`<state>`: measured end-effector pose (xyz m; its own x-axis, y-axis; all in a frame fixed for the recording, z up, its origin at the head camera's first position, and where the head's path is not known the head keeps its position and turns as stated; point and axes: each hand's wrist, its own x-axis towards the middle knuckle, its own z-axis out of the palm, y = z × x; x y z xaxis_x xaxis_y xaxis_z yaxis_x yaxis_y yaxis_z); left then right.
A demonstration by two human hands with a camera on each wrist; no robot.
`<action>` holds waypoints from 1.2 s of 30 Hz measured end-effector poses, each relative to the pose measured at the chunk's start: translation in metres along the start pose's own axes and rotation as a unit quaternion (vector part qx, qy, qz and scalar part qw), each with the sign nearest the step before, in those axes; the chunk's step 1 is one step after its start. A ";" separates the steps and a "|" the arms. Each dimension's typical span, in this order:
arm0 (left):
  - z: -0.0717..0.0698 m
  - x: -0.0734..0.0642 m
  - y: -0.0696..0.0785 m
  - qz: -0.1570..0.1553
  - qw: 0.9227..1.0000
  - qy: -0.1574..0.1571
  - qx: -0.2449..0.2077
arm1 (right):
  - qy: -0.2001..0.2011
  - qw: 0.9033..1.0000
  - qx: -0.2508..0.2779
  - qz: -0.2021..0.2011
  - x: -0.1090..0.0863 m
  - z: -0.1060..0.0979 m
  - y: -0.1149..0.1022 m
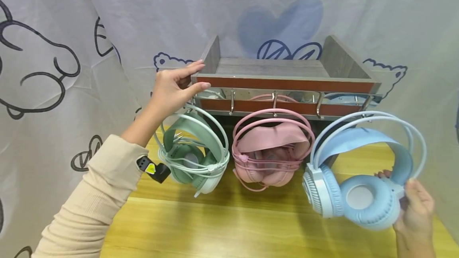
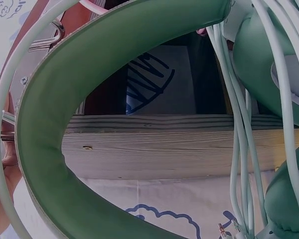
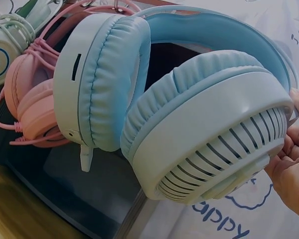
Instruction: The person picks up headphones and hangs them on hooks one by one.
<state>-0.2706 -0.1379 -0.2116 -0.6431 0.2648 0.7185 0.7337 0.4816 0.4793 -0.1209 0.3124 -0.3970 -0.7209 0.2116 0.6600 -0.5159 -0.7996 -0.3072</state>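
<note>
My right hand (image 1: 416,206) grips the right ear cup of light blue headphones (image 1: 369,198), with the thumb on the near side. The headphones' thin double band reaches up to the hook at the rack's right end; whether it hangs there I cannot tell. At the left front corner of a grey wooden rack (image 1: 287,83), my left hand (image 1: 175,86) holds the edge between thumb and fingers. Green headphones (image 1: 191,162), wrapped in their pale cable, hang just below that hand. Pink headphones (image 1: 272,150) hang mid-rack, their cable tied round them.
Metal hooks (image 1: 274,102) line the rack's front, on a rail below its red-brown strip. Beneath lies a yellow wood-grain tabletop (image 1: 215,226). A printed cloth (image 1: 118,43) covers the back and sides. A small black device (image 1: 154,169) sits on the left wrist.
</note>
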 end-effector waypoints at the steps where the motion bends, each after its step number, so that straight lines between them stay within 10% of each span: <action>1: 0.000 0.000 0.000 0.000 1.000 -0.001 0.000 | 0.003 1.000 -0.004 0.001 0.000 -0.001 -0.001; 23: 0.000 0.000 0.000 0.013 1.000 0.009 -0.004 | -0.100 0.984 -0.076 0.127 0.015 -0.033 -0.022; 36: -0.006 -0.008 0.002 0.012 0.997 -0.004 0.071 | -0.109 0.968 -0.141 0.175 0.030 -0.036 -0.020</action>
<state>-0.2626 -0.1442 -0.2138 -0.6273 0.2839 0.7252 0.7115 0.5875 0.3855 -0.1486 0.3552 -0.3953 -0.7755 -0.1935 0.6009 -0.3850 -0.6093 -0.6932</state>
